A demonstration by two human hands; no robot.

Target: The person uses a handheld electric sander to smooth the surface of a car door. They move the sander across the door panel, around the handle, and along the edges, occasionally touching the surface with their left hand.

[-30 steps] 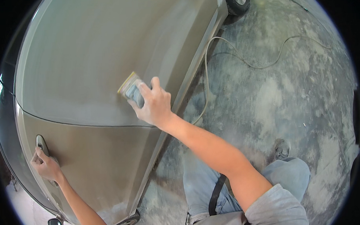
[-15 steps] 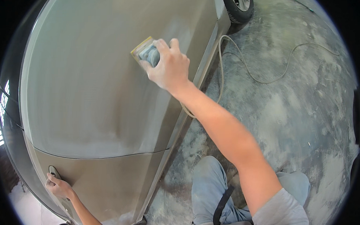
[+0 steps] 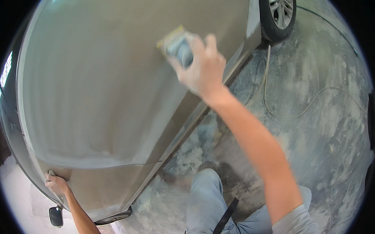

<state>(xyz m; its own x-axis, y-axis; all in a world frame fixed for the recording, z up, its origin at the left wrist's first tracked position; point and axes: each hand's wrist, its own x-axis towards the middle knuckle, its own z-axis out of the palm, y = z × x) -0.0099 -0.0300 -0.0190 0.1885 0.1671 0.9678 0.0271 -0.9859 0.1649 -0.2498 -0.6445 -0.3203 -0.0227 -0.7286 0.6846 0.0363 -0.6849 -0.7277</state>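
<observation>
The car door panel (image 3: 100, 99) fills the left and middle, its grey-brown surface dull and streaked with pale dust. My right hand (image 3: 205, 69) is wrapped around a small rectangular sander (image 3: 180, 49) with a yellow-edged pad. The pad faces the upper part of the panel and appears to lie against it; both hand and tool are slightly blurred. At lower left, my left hand (image 3: 57, 185) has its fingers curled around the door handle (image 3: 52, 173) of the neighbouring door, hiding most of it.
A thin pale hose (image 3: 266, 100) loops over the dusty floor (image 3: 304, 154) to the right of the car. A wheel (image 3: 279, 14) stands at upper right, and a side mirror (image 3: 56, 216) sticks out at lower left. My bent knees (image 3: 206, 186) are close beside the car.
My view has shifted along the car, showing more of the upper-right wheel. My right hand with the sander has moved up and right. My left hand stays at the door handle.
</observation>
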